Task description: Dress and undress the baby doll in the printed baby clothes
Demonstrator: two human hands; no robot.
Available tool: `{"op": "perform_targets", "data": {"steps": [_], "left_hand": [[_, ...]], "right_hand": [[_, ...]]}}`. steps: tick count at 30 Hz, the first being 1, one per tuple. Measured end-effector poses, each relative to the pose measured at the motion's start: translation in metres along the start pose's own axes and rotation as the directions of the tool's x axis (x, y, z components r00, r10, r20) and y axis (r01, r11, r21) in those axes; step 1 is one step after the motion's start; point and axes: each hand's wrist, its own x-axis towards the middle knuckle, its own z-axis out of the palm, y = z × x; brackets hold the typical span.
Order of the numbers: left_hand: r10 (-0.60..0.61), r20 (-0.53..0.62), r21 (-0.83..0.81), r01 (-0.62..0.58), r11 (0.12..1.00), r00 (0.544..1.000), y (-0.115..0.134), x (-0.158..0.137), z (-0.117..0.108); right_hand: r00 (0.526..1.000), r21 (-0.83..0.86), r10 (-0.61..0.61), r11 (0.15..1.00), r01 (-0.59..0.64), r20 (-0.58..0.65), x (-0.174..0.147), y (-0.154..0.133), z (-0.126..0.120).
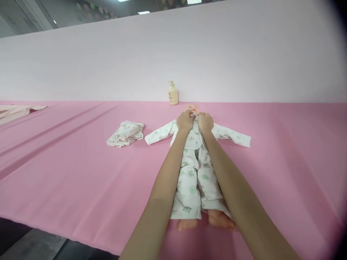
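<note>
A baby doll [193, 107] lies on its back with its head toward the wall and its bare feet [220, 219] toward me. It wears a white patterned baby shirt [194, 139], sleeves spread to both sides, and printed white trousers [190, 184]. At the shirt's neckline, just below the doll's chin, my left hand [185, 120] pinches the cloth on the left. Close beside it, my right hand [205, 122] is closed on the right side of the same neckline. My fingertips are partly hidden, so the fastening there cannot be made out.
A folded white patterned cloth [127, 133] lies left of the doll. Behind the doll's head a pale yellow pump bottle [173, 94] stands against the white wall [108, 65]. Pale fabric [16, 112] lies at the far left. The pink-covered table [81, 173] ends at the lower left.
</note>
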Motion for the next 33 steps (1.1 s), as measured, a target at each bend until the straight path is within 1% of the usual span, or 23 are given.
{"op": "perform_targets", "data": {"steps": [2, 3, 6, 7, 11, 13, 15, 17, 20, 24, 25, 27, 30, 33], "left_hand": [[-0.020, -0.008, -0.072, 0.020, 0.997, 1.000, -0.001, 0.000, -0.001], [-0.026, -0.014, -0.101, 0.024, 0.995, 1.000, -0.002, -0.001, -0.002], [-0.027, -0.041, -0.152, 0.021, 0.988, 0.999, -0.003, -0.001, -0.002], [-0.031, -0.050, -0.160, 0.023, 0.987, 0.998, -0.003, -0.001, -0.002], [-0.087, -0.080, -0.193, 0.070, 0.979, 0.993, -0.005, 0.002, 0.001], [-0.109, -0.096, -0.210, 0.087, 0.974, 0.989, -0.006, 0.003, 0.002], [-0.097, -0.105, -0.223, 0.071, 0.972, 0.990, -0.006, 0.003, 0.003], [-0.042, -0.093, -0.220, 0.021, 0.975, 0.995, -0.005, 0.003, 0.003], [0.040, -0.055, -0.193, -0.050, 0.980, 0.998, -0.004, 0.001, 0.003], [0.082, -0.029, -0.197, -0.087, 0.977, 0.996, -0.004, 0.001, 0.002], [0.089, -0.028, -0.201, -0.093, 0.975, 0.996, -0.004, 0.001, 0.002], [0.102, -0.029, -0.201, -0.106, 0.974, 0.994, -0.004, 0.001, 0.002], [0.122, -0.023, -0.202, -0.124, 0.972, 0.992, -0.004, 0.001, 0.002], [0.159, 0.010, -0.239, -0.152, 0.959, 0.987, -0.005, 0.000, 0.001]], "right_hand": [[0.998, 0.126, 0.054, 0.991, -0.049, -0.036, -0.001, 0.003, 0.000], [0.998, 0.180, 0.056, 0.983, -0.048, -0.040, -0.001, 0.004, 0.000], [0.999, 0.256, 0.020, 0.967, -0.011, -0.032, -0.002, 0.004, 0.000], [1.000, 0.246, 0.001, 0.969, 0.005, -0.022, -0.001, 0.004, 0.000], [0.992, 0.091, -0.117, 0.989, 0.114, 0.036, 0.002, 0.001, 0.000], [0.993, 0.084, -0.120, 0.989, 0.118, 0.018, 0.005, 0.002, 0.001], [0.996, 0.157, -0.072, 0.984, 0.078, -0.044, 0.007, 0.006, 0.004], [0.993, 0.268, -0.015, 0.962, 0.046, -0.116, 0.009, 0.010, 0.007], [0.978, 0.390, 0.026, 0.919, 0.058, -0.205, 0.011, 0.018, 0.011], [0.951, 0.508, 0.095, 0.858, 0.071, -0.293, 0.011, 0.023, 0.015], [0.943, 0.534, 0.097, 0.840, 0.093, -0.317, 0.010, 0.024, 0.015], [0.927, 0.555, 0.062, 0.815, 0.168, -0.371, 0.008, 0.024, 0.016], [0.884, 0.533, -0.003, 0.797, 0.284, -0.467, 0.007, 0.023, 0.016], [0.819, 0.551, 0.044, 0.761, 0.343, -0.572, 0.008, 0.022, 0.016]]}}
